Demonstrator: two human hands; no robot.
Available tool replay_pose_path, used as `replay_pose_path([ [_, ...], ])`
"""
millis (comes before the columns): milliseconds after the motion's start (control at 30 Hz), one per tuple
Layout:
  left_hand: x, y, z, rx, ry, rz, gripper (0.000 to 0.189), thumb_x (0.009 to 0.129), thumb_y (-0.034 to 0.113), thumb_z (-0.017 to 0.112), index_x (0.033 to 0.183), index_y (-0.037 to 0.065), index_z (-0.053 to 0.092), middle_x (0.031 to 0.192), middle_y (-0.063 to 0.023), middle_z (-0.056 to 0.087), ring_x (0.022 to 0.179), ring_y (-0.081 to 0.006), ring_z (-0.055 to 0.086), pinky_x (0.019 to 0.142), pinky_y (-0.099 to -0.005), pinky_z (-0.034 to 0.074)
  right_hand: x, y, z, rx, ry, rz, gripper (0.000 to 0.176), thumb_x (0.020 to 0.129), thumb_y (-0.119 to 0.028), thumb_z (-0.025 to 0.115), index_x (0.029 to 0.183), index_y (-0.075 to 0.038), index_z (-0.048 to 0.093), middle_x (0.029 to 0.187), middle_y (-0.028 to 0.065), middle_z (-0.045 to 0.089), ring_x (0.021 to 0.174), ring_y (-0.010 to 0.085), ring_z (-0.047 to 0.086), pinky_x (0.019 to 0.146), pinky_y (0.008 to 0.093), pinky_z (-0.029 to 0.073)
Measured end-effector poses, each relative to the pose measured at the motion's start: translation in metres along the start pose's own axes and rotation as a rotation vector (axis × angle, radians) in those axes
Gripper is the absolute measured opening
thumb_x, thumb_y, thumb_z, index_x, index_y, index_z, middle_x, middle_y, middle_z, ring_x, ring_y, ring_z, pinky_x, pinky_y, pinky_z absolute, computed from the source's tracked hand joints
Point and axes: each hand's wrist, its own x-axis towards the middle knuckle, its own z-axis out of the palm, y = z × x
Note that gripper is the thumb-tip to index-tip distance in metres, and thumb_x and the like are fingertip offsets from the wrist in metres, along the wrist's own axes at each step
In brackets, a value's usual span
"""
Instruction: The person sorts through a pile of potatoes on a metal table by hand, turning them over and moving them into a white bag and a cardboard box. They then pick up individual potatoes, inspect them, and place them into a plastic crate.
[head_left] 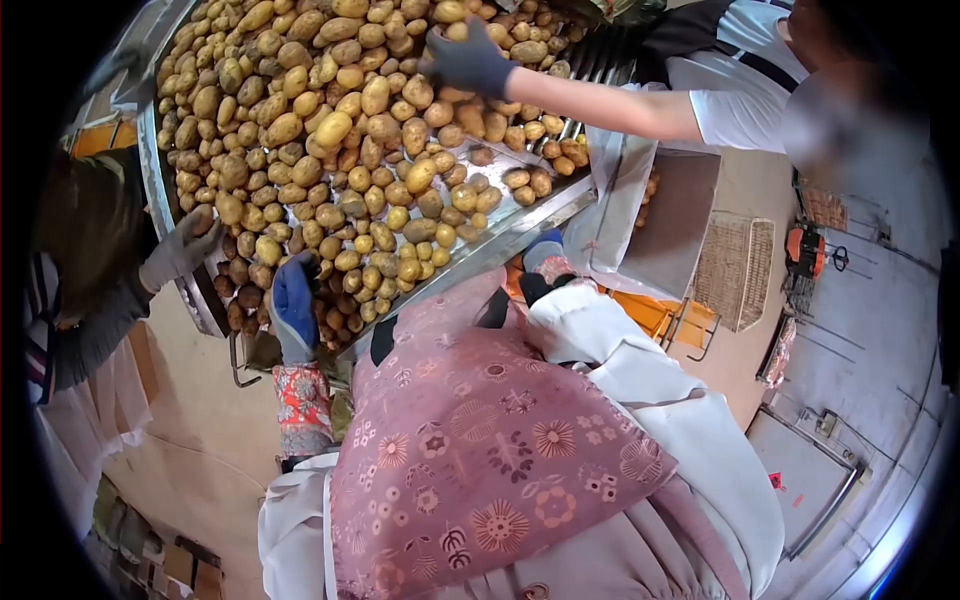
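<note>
My left hand (293, 300), in a blue and grey work glove with a red floral cuff, is down among the potatoes (330, 215) at the near left corner of the metal sorting table (510, 232). Its back is towards me and its fingers are mostly hidden, so I cannot tell what it holds. My right hand (545, 250), also in a blue glove, is by the table's near edge, partly hidden by my sleeve. Small potatoes lie close beside my left glove.
At the left, a co-worker's grey-gloved hand (180, 250) touches the potatoes. Another person's dark-gloved hand (470, 62) reaches over the pile from the right. A metal chute (665, 205) stands at the right, near an orange crate (645, 315) and a woven mat (735, 270).
</note>
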Motion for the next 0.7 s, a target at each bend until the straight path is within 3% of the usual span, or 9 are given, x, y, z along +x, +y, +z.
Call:
replay_pose_path([
  [100, 0.017, 0.001, -0.006, 0.239, -0.058, 0.185, 0.035, 0.105, 0.028, 0.050, 0.121, -0.001, 0.062, 0.112, -0.0074, 0.065, 0.106, -0.0166, 0.061, 0.096, -0.0309, 0.048, -0.001, -0.005, 0.006, 0.116, 0.034, -0.090, 0.055, 0.103, -0.046, 0.044, 0.146, -0.010, 0.042, 0.140, 0.0094, 0.052, 0.125, 0.0302, 0.051, 0.110, 0.0487, 0.039],
  [200, 0.015, 0.008, -0.009, 0.035, 0.002, 0.030, 0.036, 0.106, 0.029, 0.050, 0.121, -0.001, 0.063, 0.113, -0.0067, 0.065, 0.104, -0.0157, 0.061, 0.095, -0.0311, 0.048, 0.005, -0.015, -0.010, -0.039, -0.004, -0.208, 0.063, 0.100, -0.058, 0.045, 0.139, -0.009, 0.048, 0.130, 0.0084, 0.058, 0.114, 0.0296, 0.057, 0.102, 0.0463, 0.046],
  [300, 0.010, -0.001, -0.015, 0.032, 0.005, 0.019, 0.035, 0.105, 0.028, 0.050, 0.121, -0.001, 0.062, 0.114, -0.0073, 0.065, 0.104, -0.0158, 0.061, 0.095, -0.0313, 0.049, -0.074, -0.069, 0.062, -1.077, 0.233, -0.153, 0.045, 0.099, -0.050, 0.053, 0.110, -0.008, 0.064, 0.096, 0.0073, 0.065, 0.084, 0.0251, 0.060, 0.076, 0.0396, 0.049],
  [333, 0.007, -0.005, -0.016, 0.010, -0.002, 0.032, 0.035, 0.105, 0.027, 0.050, 0.122, -0.001, 0.062, 0.113, -0.0074, 0.065, 0.104, -0.0158, 0.061, 0.095, -0.0314, 0.049, -0.078, -0.060, 0.048, -1.077, 0.222, -0.150, 0.045, 0.099, -0.050, 0.053, 0.110, -0.008, 0.064, 0.096, 0.0073, 0.065, 0.084, 0.0251, 0.060, 0.076, 0.0396, 0.049],
  [400, -0.003, -0.009, -0.014, 0.032, 0.004, 0.056, 0.032, 0.105, 0.024, 0.050, 0.121, -0.002, 0.062, 0.113, -0.0071, 0.065, 0.103, -0.0153, 0.061, 0.093, -0.0306, 0.050, -0.059, -0.027, -0.006, -0.830, -0.047, -0.393, 0.030, 0.099, -0.039, 0.059, 0.099, -0.009, 0.060, 0.081, 0.0012, 0.061, 0.066, 0.0150, 0.056, 0.056, 0.0307, 0.046],
  [433, -0.007, -0.010, -0.015, 0.071, 0.001, 0.063, 0.031, 0.105, 0.023, 0.051, 0.120, -0.002, 0.062, 0.114, -0.0071, 0.065, 0.103, -0.0151, 0.061, 0.093, -0.0302, 0.050, -0.036, -0.014, -0.062, -1.090, -0.222, -0.606, 0.020, 0.098, -0.029, 0.058, 0.093, -0.010, 0.060, 0.077, 0.0061, 0.056, 0.070, 0.0165, 0.056, 0.061, 0.0355, 0.047],
  [533, -0.016, -0.035, -0.021, 0.037, 0.072, 0.032, 0.030, 0.105, 0.022, 0.052, 0.118, -0.002, 0.063, 0.113, -0.0069, 0.065, 0.105, -0.0143, 0.061, 0.093, -0.0289, 0.049, -0.098, -0.020, -0.066, -0.485, 0.075, 0.047, 0.027, 0.099, -0.031, 0.054, 0.117, -0.010, 0.057, 0.075, 0.0058, 0.054, 0.058, 0.0176, 0.057, 0.047, 0.0307, 0.045],
  [633, -0.012, -0.040, -0.012, 0.260, 0.112, 0.148, 0.029, 0.101, 0.020, 0.057, 0.120, 0.000, 0.064, 0.109, -0.0063, 0.067, 0.099, -0.0135, 0.062, 0.091, -0.0287, 0.049, -0.170, -0.076, -0.015, -0.763, -0.086, -0.243, 0.053, 0.100, -0.037, 0.052, 0.143, -0.007, 0.044, 0.079, 0.0078, 0.059, 0.055, 0.0160, 0.057, 0.046, 0.0280, 0.042],
  [700, -0.004, -0.006, 0.018, 0.425, 0.070, 0.121, 0.029, 0.099, 0.018, 0.058, 0.124, 0.005, 0.063, 0.106, -0.0122, 0.068, 0.099, -0.0195, 0.064, 0.092, -0.0304, 0.049, -0.206, -0.124, 0.014, -0.830, -0.155, -0.605, 0.041, 0.105, -0.032, 0.046, 0.130, -0.001, 0.055, 0.080, 0.0033, 0.060, 0.058, 0.0083, 0.050, 0.053, 0.0225, 0.041],
])
